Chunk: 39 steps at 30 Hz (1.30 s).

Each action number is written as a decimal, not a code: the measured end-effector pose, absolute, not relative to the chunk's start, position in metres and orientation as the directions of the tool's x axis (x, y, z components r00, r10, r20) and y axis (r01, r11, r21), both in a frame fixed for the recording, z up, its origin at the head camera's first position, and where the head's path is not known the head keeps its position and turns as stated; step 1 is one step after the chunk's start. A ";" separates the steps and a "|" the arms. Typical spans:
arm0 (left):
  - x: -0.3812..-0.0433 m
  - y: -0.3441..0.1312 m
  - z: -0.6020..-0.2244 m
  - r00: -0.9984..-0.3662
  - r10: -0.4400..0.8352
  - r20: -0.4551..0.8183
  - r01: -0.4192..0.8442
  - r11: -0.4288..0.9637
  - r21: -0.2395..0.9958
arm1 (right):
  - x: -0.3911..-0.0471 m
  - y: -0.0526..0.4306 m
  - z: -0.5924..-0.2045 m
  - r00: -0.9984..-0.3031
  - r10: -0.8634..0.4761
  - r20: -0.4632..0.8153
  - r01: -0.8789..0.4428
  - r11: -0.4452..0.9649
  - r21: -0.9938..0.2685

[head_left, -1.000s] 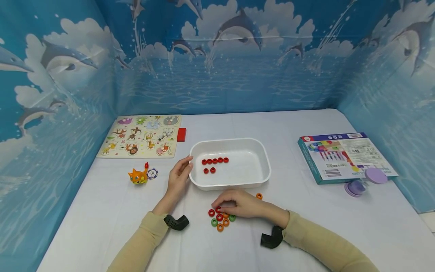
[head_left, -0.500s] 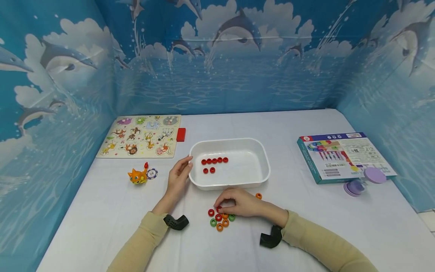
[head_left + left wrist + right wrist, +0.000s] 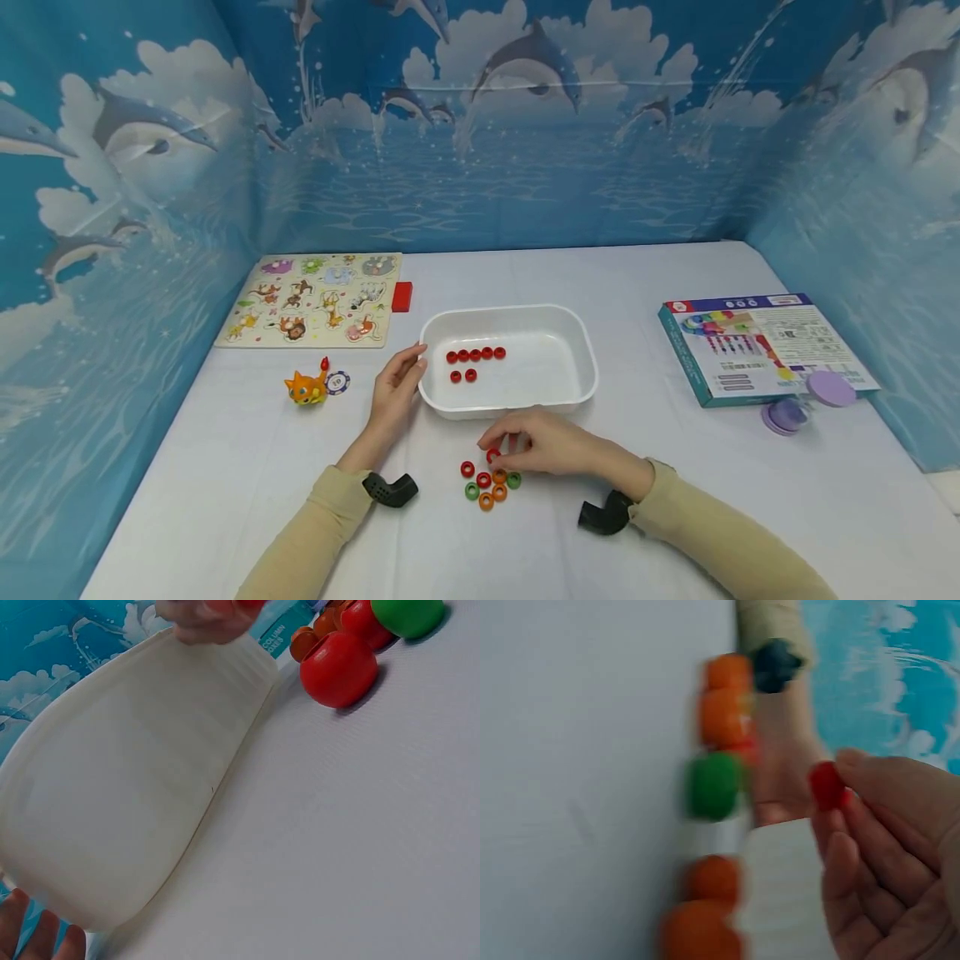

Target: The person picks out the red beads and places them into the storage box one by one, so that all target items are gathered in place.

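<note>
My right hand (image 3: 551, 442) pinches a red bead (image 3: 492, 455) between thumb and fingers, just above the loose beads. In the right wrist view the same red bead (image 3: 826, 786) sits at the fingertips. Beneath lie loose beads: red (image 3: 467, 469), orange (image 3: 486, 502) and green (image 3: 472, 491), close together on the white cloth. My left hand (image 3: 392, 396) rests against the left end of a white tray (image 3: 555, 400), its fingers at the rim. Inside the tray, red beads (image 3: 475, 355) form a row of several, with two more in front.
A wooden animal puzzle board (image 3: 315, 302) lies back left beside a red block (image 3: 402, 297). Nearer stand an orange cat-like figure (image 3: 305, 389) and a poker chip (image 3: 337, 382). To the right are a flat game box (image 3: 765, 346) and purple lidded pieces (image 3: 785, 416).
The right hand has lifted the red bead slightly away from the pile, moving a little right and toward the tray. The left hand stays at the tray.
</note>
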<state>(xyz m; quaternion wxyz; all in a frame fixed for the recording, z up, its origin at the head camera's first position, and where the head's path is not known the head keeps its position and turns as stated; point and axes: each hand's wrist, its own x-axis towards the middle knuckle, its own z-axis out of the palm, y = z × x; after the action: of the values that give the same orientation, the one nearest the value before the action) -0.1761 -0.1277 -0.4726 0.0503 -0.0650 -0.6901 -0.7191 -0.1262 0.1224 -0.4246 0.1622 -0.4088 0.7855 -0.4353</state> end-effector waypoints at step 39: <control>-0.177 -0.129 -0.475 -0.982 0.022 0.188 0.187 -0.037 0.982 | -0.277 0.093 -0.411 -0.551 -0.795 -0.252 -0.362 0.500 -0.787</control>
<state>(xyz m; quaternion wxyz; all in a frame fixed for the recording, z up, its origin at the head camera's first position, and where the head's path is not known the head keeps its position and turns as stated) -0.1771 -0.1286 -0.4754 0.0576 -0.0759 -0.6913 -0.7162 -0.2768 0.0927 -0.4110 0.3105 -0.3578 0.8084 -0.3493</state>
